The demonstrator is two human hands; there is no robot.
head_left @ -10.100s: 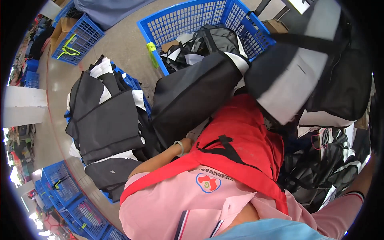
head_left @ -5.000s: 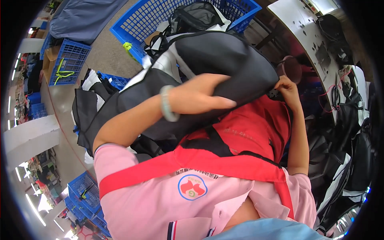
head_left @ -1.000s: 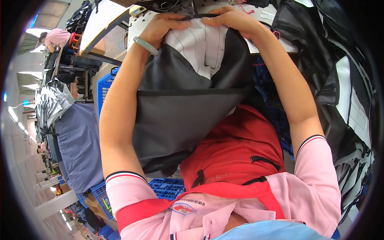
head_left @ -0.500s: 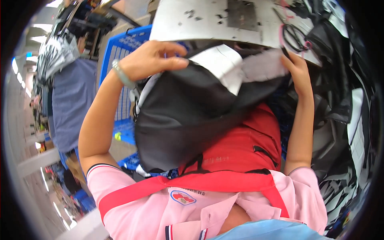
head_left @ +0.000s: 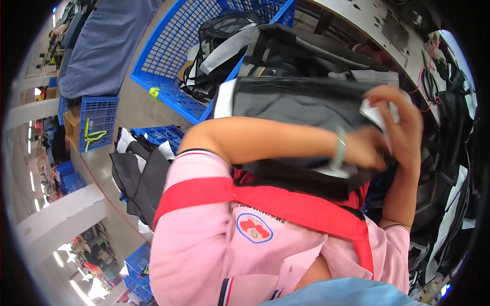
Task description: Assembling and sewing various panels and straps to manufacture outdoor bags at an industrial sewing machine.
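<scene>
— Where was the bag?

— The black-and-grey bag (head_left: pixel 301 107) lay across the person's chest and lap, above the red apron (head_left: pixel 286 204), and both hands met at its right end.

— And the left hand?

— The left hand (head_left: pixel 365 148), a pale bracelet (head_left: pixel 338 150) on its wrist, reached across the body and lay on the bag's lower edge. Its fingers were tucked behind the right hand, so whether they were spread or closed could not be told.

— The right one?

— The right hand (head_left: pixel 400 127) stood just above the left, touching it, fingers curled and pinching a pale grey flap (head_left: pixel 375 113) of the bag between thumb and fingertips.

— What lay around them?

— Beyond the hands, further from the body, a large blue crate (head_left: pixel 168 61) held more black and grey bags (head_left: pixel 224 46). To the left of the left arm, more dark bags (head_left: pixel 143 173) lay over a smaller blue crate (head_left: pixel 163 136). Past the right hand ran a pale table (head_left: pixel 377 20) with cables on it.
</scene>
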